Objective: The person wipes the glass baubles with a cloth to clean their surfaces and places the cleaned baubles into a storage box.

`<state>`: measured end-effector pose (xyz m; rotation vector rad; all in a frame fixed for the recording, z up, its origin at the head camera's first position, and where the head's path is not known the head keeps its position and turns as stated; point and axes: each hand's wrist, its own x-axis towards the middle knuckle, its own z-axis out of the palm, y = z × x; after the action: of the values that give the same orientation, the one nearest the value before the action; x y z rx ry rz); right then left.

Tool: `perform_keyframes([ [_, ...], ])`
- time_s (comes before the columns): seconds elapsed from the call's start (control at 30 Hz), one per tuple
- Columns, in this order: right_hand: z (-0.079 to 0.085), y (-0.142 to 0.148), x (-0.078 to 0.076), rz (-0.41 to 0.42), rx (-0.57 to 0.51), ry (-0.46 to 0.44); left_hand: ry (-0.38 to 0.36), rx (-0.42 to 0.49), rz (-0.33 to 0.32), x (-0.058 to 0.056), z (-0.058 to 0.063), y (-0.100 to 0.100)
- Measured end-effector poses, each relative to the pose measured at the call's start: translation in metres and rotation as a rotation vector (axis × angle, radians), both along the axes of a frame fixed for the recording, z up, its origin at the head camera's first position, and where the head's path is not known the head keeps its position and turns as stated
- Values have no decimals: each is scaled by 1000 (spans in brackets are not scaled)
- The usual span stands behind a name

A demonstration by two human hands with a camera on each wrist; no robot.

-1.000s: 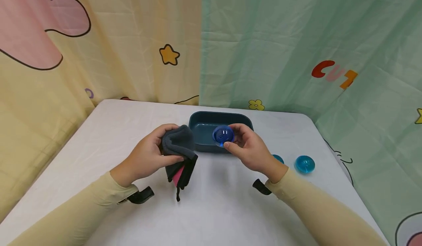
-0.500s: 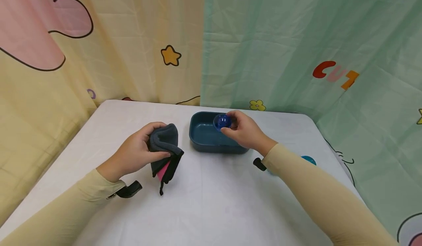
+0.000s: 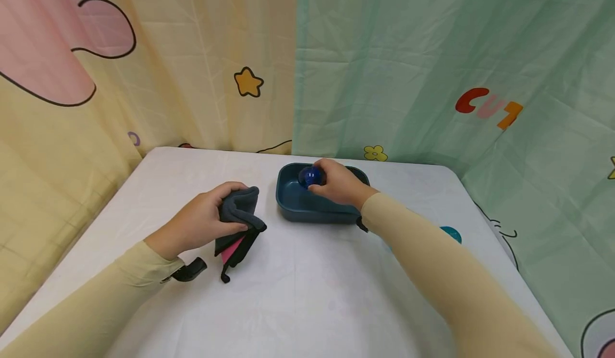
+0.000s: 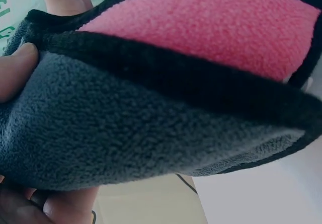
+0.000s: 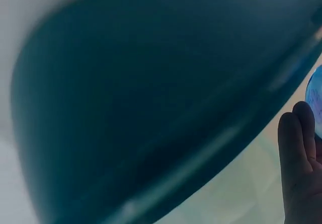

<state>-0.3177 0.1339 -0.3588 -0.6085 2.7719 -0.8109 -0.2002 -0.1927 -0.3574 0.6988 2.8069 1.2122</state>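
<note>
My left hand [image 3: 197, 224] grips a folded fleece cloth [image 3: 237, 206] above the left half of the table; it is dark grey and pink with black edging. A thin black loop or strap hangs from its lower end. In the left wrist view the cloth [image 4: 126, 113] fills most of the picture, a thumb pressing it at the left. My right hand [image 3: 338, 182] holds a small clear blue bowl [image 3: 309, 177] by its right side, over the inside of a dark teal tub [image 3: 317, 216]. In the right wrist view the tub's wall [image 5: 126, 108] covers much of the picture.
A turquoise clear bowl [image 3: 451, 233] sits on the white table [image 3: 298, 294] at the right, partly behind my right forearm. A trace of another turquoise edge shows beside that forearm. Patterned curtains [image 3: 375, 70] hang behind the table and at its sides.
My right hand has carried the blue bowl forward and left, over the tub. My left hand has shifted left with the cloth. The right forearm now hides more of the turquoise bowls.
</note>
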Motion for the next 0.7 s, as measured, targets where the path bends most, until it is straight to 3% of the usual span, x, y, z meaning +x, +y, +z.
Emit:
perform_keyframes([
  [0.33, -9, -18, -19, 50, 93, -32, 20, -39, 1, -3, -5, 3],
  [0.7, 14, -29, -31, 88, 197, -32, 14, -58, 1, -4, -3, 8],
])
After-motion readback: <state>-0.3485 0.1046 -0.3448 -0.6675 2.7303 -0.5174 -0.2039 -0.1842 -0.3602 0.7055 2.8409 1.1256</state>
